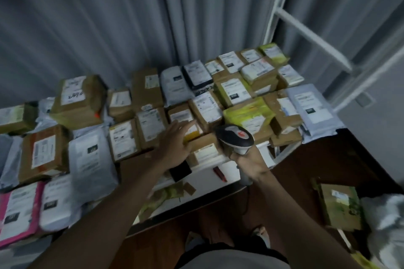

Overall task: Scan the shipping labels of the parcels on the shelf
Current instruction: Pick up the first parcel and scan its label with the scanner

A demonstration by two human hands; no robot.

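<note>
Dozens of parcels cover the white shelf, brown boxes and pale mailer bags packed edge to edge, each with a shipping label facing up. At the front, the left hand lies flat with fingers spread on a small box with a yellow patch. Just beside it the right hand grips a scanner by its handle, head tilted over the front boxes. Grey curtains hang behind; a pink mailer lies far left.

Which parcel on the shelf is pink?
The pink mailer at the shelf's near left corner, a white label on top; the others are brown, white, grey or yellow-green.
</note>
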